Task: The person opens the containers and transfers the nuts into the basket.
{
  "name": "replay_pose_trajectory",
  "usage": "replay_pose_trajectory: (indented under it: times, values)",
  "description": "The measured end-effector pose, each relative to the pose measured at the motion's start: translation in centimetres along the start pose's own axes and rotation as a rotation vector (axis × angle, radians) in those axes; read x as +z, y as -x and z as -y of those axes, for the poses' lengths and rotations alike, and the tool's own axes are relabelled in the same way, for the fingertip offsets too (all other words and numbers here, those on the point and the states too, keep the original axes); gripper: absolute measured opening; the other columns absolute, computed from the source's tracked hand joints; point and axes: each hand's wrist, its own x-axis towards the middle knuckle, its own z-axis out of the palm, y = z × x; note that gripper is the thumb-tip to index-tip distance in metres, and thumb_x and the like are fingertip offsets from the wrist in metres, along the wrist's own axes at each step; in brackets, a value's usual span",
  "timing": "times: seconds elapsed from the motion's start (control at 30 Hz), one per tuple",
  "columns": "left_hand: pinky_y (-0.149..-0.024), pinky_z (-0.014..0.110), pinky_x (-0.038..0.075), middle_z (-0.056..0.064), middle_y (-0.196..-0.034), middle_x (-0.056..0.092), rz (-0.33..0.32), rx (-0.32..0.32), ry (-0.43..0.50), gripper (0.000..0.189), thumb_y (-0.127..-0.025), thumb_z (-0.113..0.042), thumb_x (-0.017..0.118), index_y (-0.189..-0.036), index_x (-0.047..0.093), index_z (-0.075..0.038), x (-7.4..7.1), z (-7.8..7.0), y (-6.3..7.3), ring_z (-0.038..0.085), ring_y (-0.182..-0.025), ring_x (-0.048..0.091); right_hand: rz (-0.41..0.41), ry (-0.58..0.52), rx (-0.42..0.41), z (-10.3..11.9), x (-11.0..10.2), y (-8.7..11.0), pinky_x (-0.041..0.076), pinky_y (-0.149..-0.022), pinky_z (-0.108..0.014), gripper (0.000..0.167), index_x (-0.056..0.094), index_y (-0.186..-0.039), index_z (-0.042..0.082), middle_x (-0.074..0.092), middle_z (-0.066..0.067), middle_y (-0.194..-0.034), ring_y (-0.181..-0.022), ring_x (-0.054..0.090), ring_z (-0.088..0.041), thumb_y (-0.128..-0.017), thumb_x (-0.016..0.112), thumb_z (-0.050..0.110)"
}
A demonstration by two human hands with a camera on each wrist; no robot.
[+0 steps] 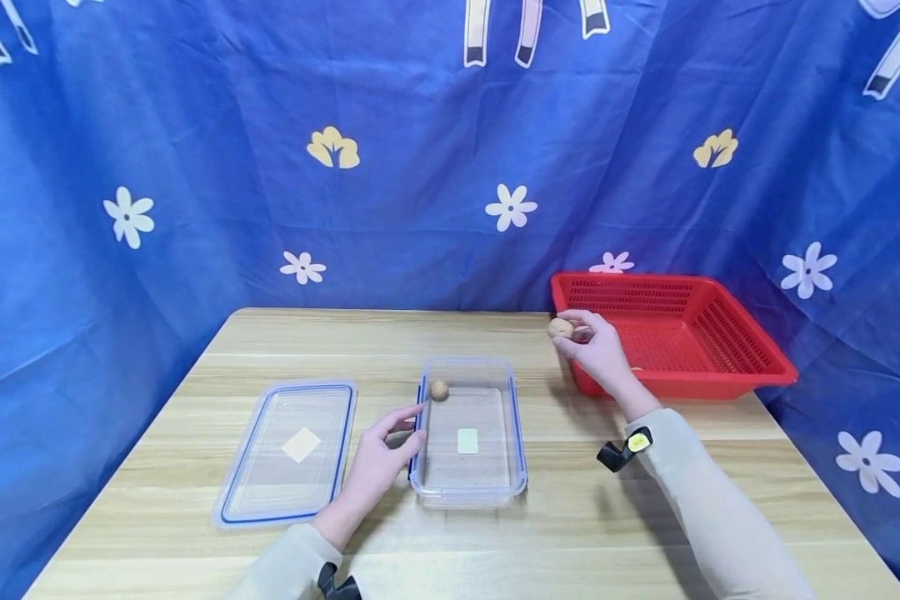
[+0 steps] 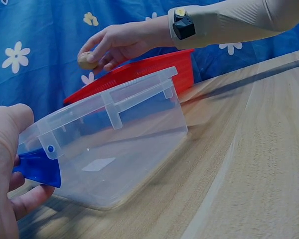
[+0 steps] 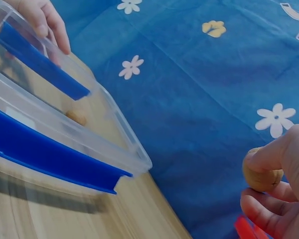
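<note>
My right hand (image 1: 603,354) pinches a walnut (image 1: 560,328) between thumb and fingers, above the near-left corner of the red basket (image 1: 727,385). In the right wrist view the held walnut (image 3: 261,172) shows tan between the fingertips. A clear plastic container (image 1: 467,500) with blue side latches stands lidless in the middle of the table. One walnut (image 1: 438,390) lies inside, by its far left corner. My left hand (image 1: 382,454) rests at the container's left side, fingers fairly straight. In the left wrist view, its fingers are beside the hanging blue latch (image 2: 40,167).
The container's clear lid (image 1: 270,487), with a blue seal and a pale square label, lies flat left of my left hand. The basket stands at the table's back right, a bit of something tan showing inside its near wall. A blue patterned curtain (image 1: 420,208) hangs behind the table (image 1: 562,542).
</note>
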Motion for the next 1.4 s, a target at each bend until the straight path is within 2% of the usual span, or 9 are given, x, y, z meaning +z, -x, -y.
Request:
replay_pose_trajectory:
  times: [0.1,0.23,0.33,0.5,0.73,0.87,1.4]
  values:
    - [-0.079,0.03,0.053,0.02,-0.114,0.06,-0.001,0.002,-0.005,0.038,-0.085,-0.007,0.066,-0.123,0.059,-0.006,0.0,0.0,0.0,0.033,-0.103,0.057,-0.012,-0.014,0.026,-0.2,-0.6,-0.1,0.049,-0.063,-0.016,0.04,0.061,-0.117,0.004,0.055,-0.017,-0.105,-0.086,0.058,-0.028,-0.079,0.073,0.007]
    - [-0.083,0.035,0.051,0.019,-0.114,0.06,-0.002,0.007,-0.015,0.038,-0.085,-0.008,0.066,-0.123,0.059,-0.006,0.0,-0.1,0.0,0.033,-0.104,0.056,-0.018,-0.049,0.086,-0.2,-1.5,0.0,0.054,-0.056,-0.025,0.042,0.059,-0.119,0.003,0.053,-0.019,-0.108,-0.085,0.057,-0.026,-0.08,0.072,0.006]
    - [-0.084,0.038,0.051,0.02,-0.114,0.06,-0.001,0.008,-0.018,0.038,-0.085,-0.008,0.066,-0.123,0.059,-0.006,0.0,-0.1,0.0,0.033,-0.104,0.057,-0.037,-0.032,0.112,-0.5,-2.2,-0.1,0.054,-0.054,-0.025,0.041,0.06,-0.119,0.003,0.052,-0.019,-0.108,-0.086,0.058,-0.028,-0.08,0.071,0.006]
    - [-0.086,0.041,0.05,0.02,-0.115,0.06,-0.001,0.012,-0.019,0.038,-0.086,-0.008,0.065,-0.123,0.059,-0.005,0.0,-0.2,0.1,0.035,-0.104,0.056,-0.087,0.065,0.096,-1.7,-3.1,-0.2,0.047,-0.06,-0.016,0.039,0.061,-0.116,0.005,0.054,-0.016,-0.107,-0.089,0.058,-0.03,-0.079,0.073,0.01]
    - [-0.084,0.036,0.051,0.022,-0.114,0.06,0.009,0.01,-0.014,0.038,-0.086,-0.009,0.065,-0.123,0.059,-0.005,-0.1,-0.2,0.1,0.034,-0.104,0.056,-0.108,0.168,0.094,-2.8,-4.5,-0.2,0.047,-0.075,-0.03,0.039,0.06,-0.118,0.005,0.053,-0.016,-0.107,-0.093,0.058,-0.032,-0.08,0.071,0.01]
    - [-0.084,0.035,0.051,0.021,-0.114,0.06,0.008,0.009,-0.019,0.038,-0.086,-0.009,0.066,-0.123,0.059,-0.005,-0.1,-0.2,0.1,0.034,-0.105,0.056,-0.106,0.225,0.095,-3.5,-5.3,-0.2,0.048,-0.076,-0.037,0.039,0.059,-0.118,0.003,0.053,-0.018,-0.107,-0.095,0.057,-0.034,-0.081,0.071,0.009]
    - [-0.087,0.044,0.049,0.021,-0.114,0.06,0.005,0.021,-0.005,0.037,-0.085,-0.008,0.066,-0.122,0.06,-0.005,-0.2,0.0,0.0,0.034,-0.105,0.055,-0.153,0.354,0.113,-5.2,-8.4,-0.4,0.044,-0.076,-0.038,0.037,0.057,-0.117,-0.002,0.054,-0.023,-0.105,-0.093,0.057,-0.038,-0.082,0.068,0.006]
